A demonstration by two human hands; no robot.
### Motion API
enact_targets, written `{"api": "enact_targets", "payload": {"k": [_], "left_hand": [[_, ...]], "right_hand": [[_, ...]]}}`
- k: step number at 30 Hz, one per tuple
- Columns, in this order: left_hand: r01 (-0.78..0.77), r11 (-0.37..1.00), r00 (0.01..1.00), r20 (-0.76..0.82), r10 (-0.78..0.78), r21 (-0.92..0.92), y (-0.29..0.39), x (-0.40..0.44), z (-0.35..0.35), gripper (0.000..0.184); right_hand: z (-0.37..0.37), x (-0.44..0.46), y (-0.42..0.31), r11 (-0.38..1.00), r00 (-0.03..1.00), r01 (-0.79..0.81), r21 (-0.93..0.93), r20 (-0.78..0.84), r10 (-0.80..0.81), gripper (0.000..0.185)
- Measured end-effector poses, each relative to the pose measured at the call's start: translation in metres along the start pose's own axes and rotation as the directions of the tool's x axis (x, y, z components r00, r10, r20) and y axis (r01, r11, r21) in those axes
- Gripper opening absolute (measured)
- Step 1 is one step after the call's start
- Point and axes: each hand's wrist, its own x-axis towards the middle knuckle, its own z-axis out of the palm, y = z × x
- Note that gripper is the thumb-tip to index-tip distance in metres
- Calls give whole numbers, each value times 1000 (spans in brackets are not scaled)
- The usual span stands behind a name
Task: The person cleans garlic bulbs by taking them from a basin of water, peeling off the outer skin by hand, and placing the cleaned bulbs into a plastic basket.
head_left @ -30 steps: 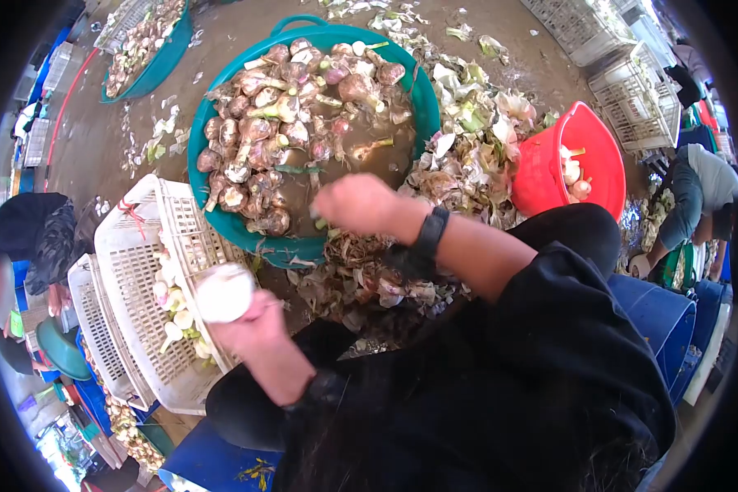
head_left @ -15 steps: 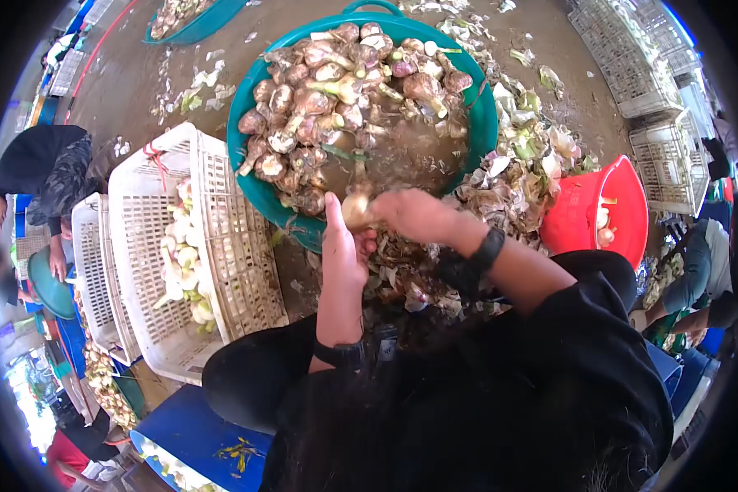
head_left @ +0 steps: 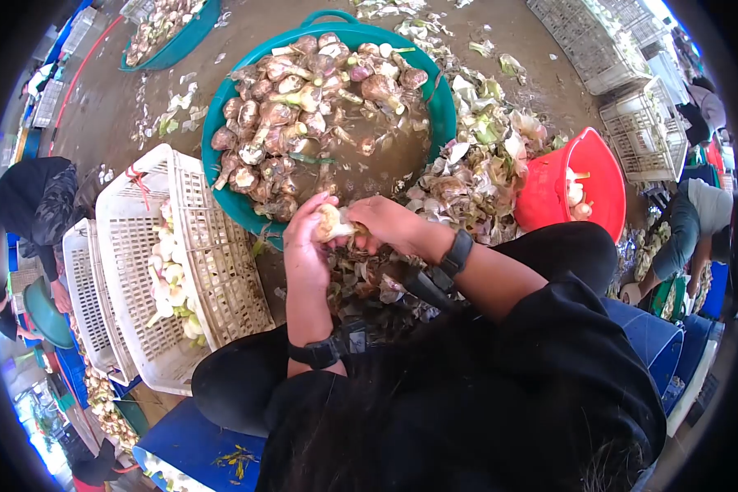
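My left hand point(head_left: 305, 234) is closed around the head of a pale garlic bulb point(head_left: 330, 225). The fingers of my right hand point(head_left: 388, 223) are closed at its stem end; whether they hold a tool is hidden. Just beyond both hands stands a green tub point(head_left: 444, 107) of muddy water, with many brown, dirt-coated garlic bulbs point(head_left: 283, 115) heaped at its left and far side. Peeled skins point(head_left: 459, 193) lie in a pile right of the tub and below my hands.
Left of me a white plastic crate point(head_left: 143, 328) holds cleaned garlic. A red bucket point(head_left: 541, 193) with a few pale bulbs tilts at my right. Another green tub point(head_left: 184, 47) stands far left, stacked crates point(head_left: 586, 49) far right. Other people work at both sides.
The bulb has come back from the tub's near edge toward me, between both hands, and looks paler. My hands have drawn nearer my body. The view has shifted slightly.
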Motion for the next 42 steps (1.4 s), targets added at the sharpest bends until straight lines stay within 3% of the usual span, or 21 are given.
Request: {"api": "enact_targets", "payload": {"k": [2, 4, 6, 8, 10, 12, 14, 15, 17, 20, 22, 23, 27, 28, 29, 30, 34, 35, 38, 40, 42], "left_hand": [[111, 983, 994, -32, -107, 147, 6, 3, -7, 46], [188, 752, 971, -6, -238, 631, 10, 3, -8, 48], [2, 702, 983, 129, -133, 712, 8, -10, 6, 35], [-198, 585, 975, 219, 35, 787, -1, -19, 12, 35], [-379, 422, 925, 326, 195, 824, -2, -19, 17, 38], [-651, -39, 690, 612, 386, 758, 0, -18, 19, 38], [-663, 182, 720, 551, 422, 727, -12, -13, 15, 31], [-516, 525, 844, 296, 448, 677, -18, -12, 14, 29], [-263, 964, 960, -111, 258, -28, -21, -9, 18, 24], [80, 897, 944, -257, -208, -434, -12, -6, 6, 24], [248, 736, 940, -27, -339, -630, -20, 0, -41, 25], [188, 756, 905, -190, -382, -627, -8, -4, -21, 26], [76, 723, 920, -231, -316, -687, 9, -11, -25, 32], [67, 679, 951, -158, -264, -731, 13, -14, -41, 36], [-108, 633, 969, -222, -104, -766, 26, -19, -55, 39], [-273, 553, 954, -295, 52, -787, 43, -27, -64, 42], [-696, 514, 657, -733, 175, -501, 95, -52, -36, 40], [-737, 582, 566, -784, 254, -344, 95, -52, -27, 40], [-384, 825, 907, -338, 251, -416, 48, -19, -40, 21], [-176, 984, 834, -530, 151, 3, 31, -6, -8, 15], [-199, 869, 817, -413, 402, 453, -1, 14, -21, 22]], "right_hand": [[-3, -6, 1, 698, 870, 459, -549, 120, -478, 27], [-5, -9, 1, 550, 850, 432, -715, 118, -514, 21], [-7, -7, 3, 522, 770, 322, -790, -103, -630, 17], [-18, -1, -2, 595, 835, 218, -773, -169, -524, 17], [-24, -3, -6, 983, 959, 98, -158, -249, -136, 19], [-28, -4, -6, 995, 975, 61, -79, -207, -76, 18], [-23, -9, -4, 921, 984, 177, 346, -85, -157, 17], [-18, -11, -4, 852, 962, 267, 451, -71, -264, 19], [-8, -31, -1, 855, 859, 511, 91, -62, -508, 20], [-11, -62, 9, 590, 678, 691, -417, 92, -729, 22], [-29, -81, 1, 530, 539, 839, 123, -46, -841, 13], [-25, -92, -12, 507, 594, 770, 387, -147, -791, 16], [-41, -96, -19, 506, 619, 702, 501, -78, -782, 24], [-38, -83, -12, 622, 649, 761, -186, 240, -722, 26], [-35, -75, -9, 271, 773, 581, -767, 415, -480, 28], [-24, -83, -15, 63, 927, 345, -936, 329, -181, 25], [-42, 3, -35, 84, 727, 183, -979, 78, -682, 32], [-56, 39, -43, -15, 756, 75, -997, 67, -651, 35], [-86, 116, -29, -121, 917, -188, -975, -130, -376, 45], [-143, 185, 23, -211, 845, 47, -976, 152, -512, 28], [-101, 152, -8, 94, 988, 142, -985, 135, -74, 24]]}}
